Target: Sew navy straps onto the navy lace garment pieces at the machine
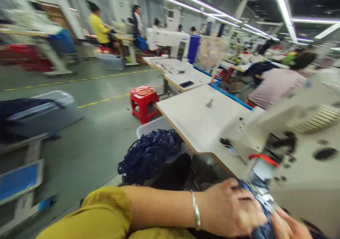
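Navy fabric (262, 228) lies under the presser-foot area of a white sewing machine (300, 154) at the lower right. My left hand (231, 207), with a silver bracelet (196, 210) at the wrist, has its fingers bent and closed on the fabric left of the metal foot (265, 198). My right hand (289, 226) shows only in part at the bottom edge; its fingers are pressed together on the fabric close to the foot. Both hands are somewhat blurred. An orange-red strip (262, 158) sits on the machine above the needle area.
A white worktable (202, 118) extends ahead, with a small object (209, 103) on it. Below, a tub (152, 125) holds tangled navy strips (151, 154). A red stool (143, 102), a grey bin (58, 115) and a phone (186, 84) are farther off. Other people work at machines beyond.
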Tool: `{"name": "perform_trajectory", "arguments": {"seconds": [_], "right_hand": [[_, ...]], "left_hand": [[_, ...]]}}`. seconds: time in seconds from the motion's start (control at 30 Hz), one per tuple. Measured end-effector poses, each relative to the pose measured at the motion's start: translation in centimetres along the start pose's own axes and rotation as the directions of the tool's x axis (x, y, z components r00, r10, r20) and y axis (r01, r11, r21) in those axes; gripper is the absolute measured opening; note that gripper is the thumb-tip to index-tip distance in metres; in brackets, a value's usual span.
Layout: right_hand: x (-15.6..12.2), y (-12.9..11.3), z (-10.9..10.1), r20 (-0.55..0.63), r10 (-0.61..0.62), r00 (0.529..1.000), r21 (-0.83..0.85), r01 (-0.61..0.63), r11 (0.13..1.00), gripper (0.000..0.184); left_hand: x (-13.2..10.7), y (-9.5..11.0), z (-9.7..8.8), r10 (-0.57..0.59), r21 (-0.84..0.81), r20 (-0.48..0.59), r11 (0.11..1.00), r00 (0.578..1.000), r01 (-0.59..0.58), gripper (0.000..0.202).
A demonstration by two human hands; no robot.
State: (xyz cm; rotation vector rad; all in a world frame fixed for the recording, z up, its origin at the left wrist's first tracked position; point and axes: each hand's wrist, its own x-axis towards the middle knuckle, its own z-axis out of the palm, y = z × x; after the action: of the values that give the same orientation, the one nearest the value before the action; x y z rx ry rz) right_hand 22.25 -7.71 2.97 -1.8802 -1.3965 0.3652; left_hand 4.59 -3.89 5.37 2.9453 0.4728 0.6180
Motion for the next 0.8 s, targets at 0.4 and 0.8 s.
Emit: {"name": "perform_trajectory", "arguments": {"seconds": [0.4,0.8], "right_hand": [[-0.9,0.5,-1.0,-0.118,0.153,0.981,0.233,-0.123,0.965,0.01],[-0.1,0.3,-1.4,-0.11,0.163,0.98,0.178,-0.142,0.974,0.002]], "left_hand": [[0.7,0.2,2.0,-0.12,0.002,-0.269,0.992,0.956,0.125,0.03],[1.6,0.5,1.8,-0.123,0.087,-0.254,0.985,0.959,0.15,0.032]]}}
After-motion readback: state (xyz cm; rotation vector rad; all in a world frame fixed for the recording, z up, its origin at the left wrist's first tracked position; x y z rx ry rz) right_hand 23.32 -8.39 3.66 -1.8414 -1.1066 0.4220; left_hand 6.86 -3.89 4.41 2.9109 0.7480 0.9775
